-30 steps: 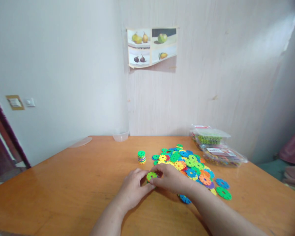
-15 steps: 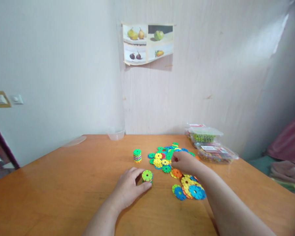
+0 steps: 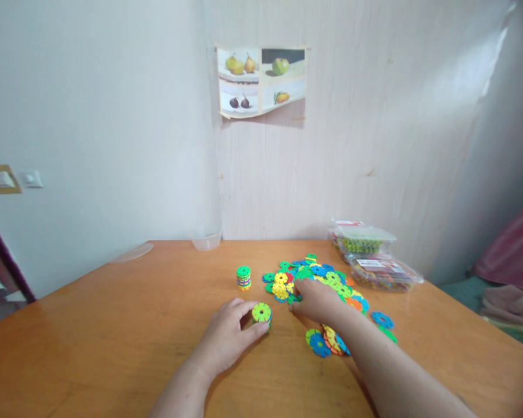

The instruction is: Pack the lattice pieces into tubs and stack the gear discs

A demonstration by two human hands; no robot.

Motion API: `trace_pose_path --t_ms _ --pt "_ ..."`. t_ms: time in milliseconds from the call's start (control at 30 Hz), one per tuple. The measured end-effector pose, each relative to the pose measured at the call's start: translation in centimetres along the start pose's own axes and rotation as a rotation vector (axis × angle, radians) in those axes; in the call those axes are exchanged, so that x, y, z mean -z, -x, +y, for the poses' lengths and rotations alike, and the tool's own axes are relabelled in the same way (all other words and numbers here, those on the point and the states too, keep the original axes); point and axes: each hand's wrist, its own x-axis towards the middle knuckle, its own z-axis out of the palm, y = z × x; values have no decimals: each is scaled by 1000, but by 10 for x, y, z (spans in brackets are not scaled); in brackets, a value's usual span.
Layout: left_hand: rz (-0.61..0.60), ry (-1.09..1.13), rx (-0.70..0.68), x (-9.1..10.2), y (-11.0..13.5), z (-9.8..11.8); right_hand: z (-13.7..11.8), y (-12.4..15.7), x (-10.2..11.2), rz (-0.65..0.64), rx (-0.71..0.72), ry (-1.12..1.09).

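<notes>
My left hand (image 3: 230, 334) is wrapped round a short stack of notched plastic discs (image 3: 261, 313), a lime-green one on top. Behind it on the table stands a second, taller stack of discs (image 3: 243, 277) with a green top. Over the near side of a loose pile of coloured discs (image 3: 281, 284) is my right hand (image 3: 316, 299), fingers curled down and closed. Whatever lies between its fingertips is hidden. More discs (image 3: 320, 343), blue, yellow and orange, lie partly covered by my right forearm.
Clear plastic boxes (image 3: 379, 270) with colourful contents stand at the back right. A clear bowl (image 3: 206, 240) and a flat translucent lid (image 3: 133, 252) sit at the back left of the wooden table (image 3: 113, 331). A fruit picture (image 3: 261, 81) hangs on the wall.
My right hand has moved nearer and slightly left over the pile, uncovering discs behind it. My left hand stays on its stack.
</notes>
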Motion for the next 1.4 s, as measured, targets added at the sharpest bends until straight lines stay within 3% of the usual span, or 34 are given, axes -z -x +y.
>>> trace_pose_path --t_ms 333,467,633,767,900,1133,1267,1400 --pt "12 5 -7 -3 0 -6 2 -4 7 138 -27 2" --pt "11 4 -15 -3 0 -6 -3 -2 11 256 -10 -318" --pt "6 11 -17 -2 0 -5 -25 8 8 -42 13 -1019" --pt "-6 10 -28 -1 -1 -3 -39 13 -1 -184 64 -1176" --pt "-4 10 -37 1 0 -2 -37 5 -8 -176 63 -1081" --pt "19 10 -19 -4 1 -6 3 -15 -9 253 -1 -432" --pt "17 29 0 -6 0 -7 13 -16 -9 202 10 -137" --pt "18 29 10 -5 0 -6 10 -15 -10 137 0 -10"
